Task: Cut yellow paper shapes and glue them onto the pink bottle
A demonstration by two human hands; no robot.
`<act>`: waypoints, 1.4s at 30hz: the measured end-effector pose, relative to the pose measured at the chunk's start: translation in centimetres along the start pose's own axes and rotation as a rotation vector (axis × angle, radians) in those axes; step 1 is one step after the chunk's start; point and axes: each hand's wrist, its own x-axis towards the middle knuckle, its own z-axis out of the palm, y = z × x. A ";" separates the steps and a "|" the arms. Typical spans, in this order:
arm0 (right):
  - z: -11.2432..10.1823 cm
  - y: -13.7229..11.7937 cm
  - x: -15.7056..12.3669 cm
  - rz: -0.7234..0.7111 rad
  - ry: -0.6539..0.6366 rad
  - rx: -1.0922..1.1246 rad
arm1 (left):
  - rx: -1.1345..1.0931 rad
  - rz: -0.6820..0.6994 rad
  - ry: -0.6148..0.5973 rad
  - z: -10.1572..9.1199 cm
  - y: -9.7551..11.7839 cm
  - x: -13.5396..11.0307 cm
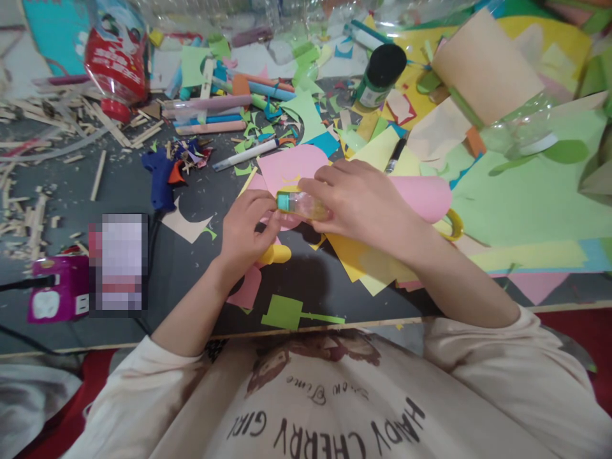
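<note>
A small clear plastic bottle (308, 205) with a teal cap (284, 201) lies sideways between my hands, above pink paper. My right hand (351, 194) is wrapped over the bottle's body from the right. At the cap end, the curled fingers and thumb of my left hand (251, 223) close in on the bottle; their exact contact is partly hidden. Yellow paper edging shows around the bottle. Beneath and behind lies a rounded pink paper piece (291, 164). A rolled yellow piece (276, 254) sits just below my left hand.
A blue glue gun (161, 178) and a purple power adapter (57, 290) with cables lie left, near a blurred rectangle (122, 261). Wooden stick pieces (36, 223), a red-labelled bottle (117, 57), markers (210, 105), a black-lidded jar (380, 76) and paper sheets (535, 185) surround the work area.
</note>
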 end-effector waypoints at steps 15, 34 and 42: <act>0.0 0.1 -0.1 -0.003 0.015 0.023 | 0.211 0.160 0.035 -0.2 0.3 0.0; -0.8 0.5 -0.3 -0.003 -0.011 0.163 | 0.316 0.141 0.075 -0.3 -0.3 -0.3; -0.1 -0.9 -0.4 0.051 0.054 0.167 | 0.108 -0.017 0.146 -0.1 0.4 -0.1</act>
